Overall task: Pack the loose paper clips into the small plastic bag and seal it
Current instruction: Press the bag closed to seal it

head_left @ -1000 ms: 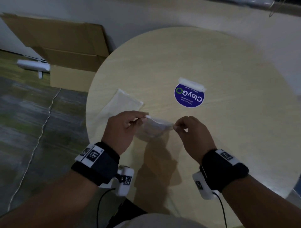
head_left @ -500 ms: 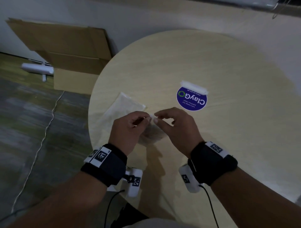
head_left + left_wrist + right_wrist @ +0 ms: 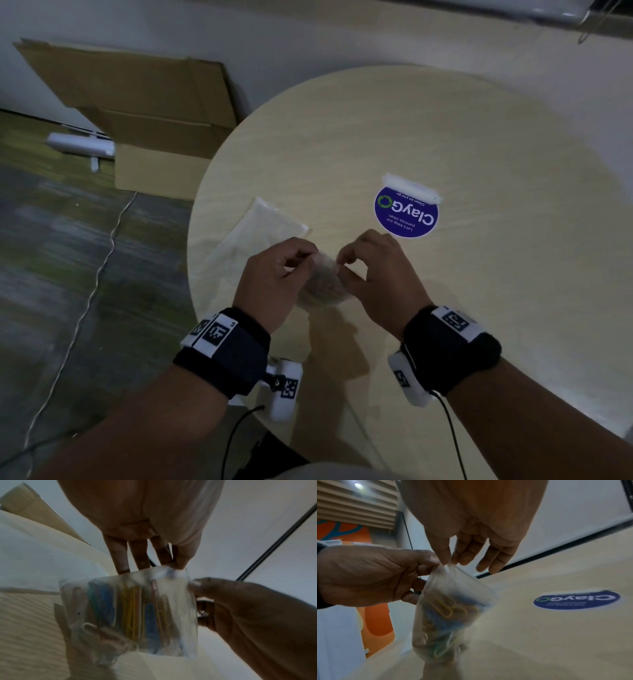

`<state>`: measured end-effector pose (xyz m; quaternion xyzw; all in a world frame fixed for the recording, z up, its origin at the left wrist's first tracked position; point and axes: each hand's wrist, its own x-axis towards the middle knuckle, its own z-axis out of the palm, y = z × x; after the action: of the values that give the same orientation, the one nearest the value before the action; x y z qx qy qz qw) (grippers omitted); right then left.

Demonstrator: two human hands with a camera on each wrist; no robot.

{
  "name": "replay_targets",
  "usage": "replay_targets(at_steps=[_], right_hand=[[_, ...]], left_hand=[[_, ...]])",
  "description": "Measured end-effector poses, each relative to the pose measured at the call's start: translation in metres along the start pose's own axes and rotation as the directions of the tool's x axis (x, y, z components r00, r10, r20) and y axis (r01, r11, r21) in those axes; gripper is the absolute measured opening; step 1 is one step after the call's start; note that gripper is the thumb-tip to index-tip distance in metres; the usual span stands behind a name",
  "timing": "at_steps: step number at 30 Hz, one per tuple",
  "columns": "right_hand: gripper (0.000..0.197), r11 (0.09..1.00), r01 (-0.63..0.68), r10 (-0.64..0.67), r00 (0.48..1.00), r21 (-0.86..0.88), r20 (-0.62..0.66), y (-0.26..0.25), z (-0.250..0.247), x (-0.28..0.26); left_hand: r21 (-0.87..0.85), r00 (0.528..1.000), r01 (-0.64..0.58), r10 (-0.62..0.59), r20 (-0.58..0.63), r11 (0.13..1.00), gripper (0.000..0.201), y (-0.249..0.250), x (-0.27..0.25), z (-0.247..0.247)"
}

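Note:
A small clear plastic bag [image 3: 323, 286] holding several coloured paper clips [image 3: 132, 608] hangs just above the round table [image 3: 445, 325], near its front left edge. My left hand [image 3: 310, 257] pinches the bag's top edge between thumb and fingers. My right hand [image 3: 342, 266] pinches the same top edge right beside it, thumb against forefinger, with the other fingers spread. In the right wrist view the bag [image 3: 453, 601] droops from the pinch with yellow, blue and green clips [image 3: 441, 607] inside. Whether the strip is closed along its length is hidden.
A larger flat clear bag [image 3: 260, 233] lies on the table to the left of my hands. A round blue sticker [image 3: 406, 214] with a white strip [image 3: 411, 186] at its far edge sits behind them. Flattened cardboard boxes [image 3: 154, 137] and a cable [image 3: 92, 291] are on the floor at left.
My right hand has slid left along the bag's top edge until it meets my left hand. The bag, stretched wide a second ago, now hangs narrow between the two pinches.

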<state>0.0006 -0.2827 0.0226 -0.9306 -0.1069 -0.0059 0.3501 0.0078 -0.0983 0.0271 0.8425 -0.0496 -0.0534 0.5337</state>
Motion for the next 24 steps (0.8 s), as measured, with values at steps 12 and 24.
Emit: replay_targets(at_steps=[12, 24], right_hand=[[0.044, 0.837, -0.28, 0.23, 0.96, 0.47, 0.162, 0.042, 0.009, -0.053], [0.019, 0.661, -0.476, 0.572, 0.82, 0.581, 0.021, 0.108, -0.039, -0.063]], left_hand=[[-0.192, 0.982, 0.185, -0.176, 0.065, 0.964, 0.013, -0.005, 0.004, 0.004], [-0.197, 0.943, 0.268, -0.214, 0.255, 0.943, 0.013, -0.005, 0.008, 0.021]])
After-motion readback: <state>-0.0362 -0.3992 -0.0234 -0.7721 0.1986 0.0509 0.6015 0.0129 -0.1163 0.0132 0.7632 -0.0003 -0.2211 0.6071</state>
